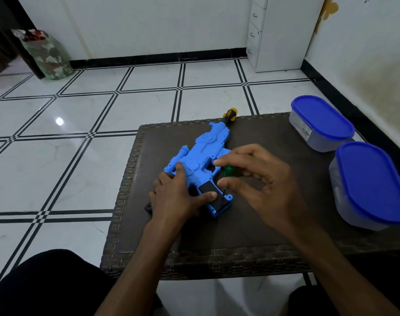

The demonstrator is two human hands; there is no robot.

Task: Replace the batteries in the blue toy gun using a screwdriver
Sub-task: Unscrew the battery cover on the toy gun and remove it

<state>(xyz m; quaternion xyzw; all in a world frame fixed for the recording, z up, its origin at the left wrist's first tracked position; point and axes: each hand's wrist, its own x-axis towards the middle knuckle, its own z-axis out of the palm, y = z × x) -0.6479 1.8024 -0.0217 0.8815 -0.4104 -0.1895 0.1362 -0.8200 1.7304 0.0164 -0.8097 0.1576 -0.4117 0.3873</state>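
Blue moulded-plastic toy gun (200,156) lies mid dark wicker surface (251,224), muzzle at 12. Your left hand (178,197) presses its grip flat; your right hand (258,179) pinches the small green-handled screwdriver (228,173). Looks light, stiff, slippery: pin the body.

We are looking down at a dark brown tabletop (251,224) with a woven rim, standing on a white tiled floor (80,124). The blue toy gun (201,160) is lying flat near its middle, and two blue-lidded containers (321,124) (370,185) are sitting along its right edge
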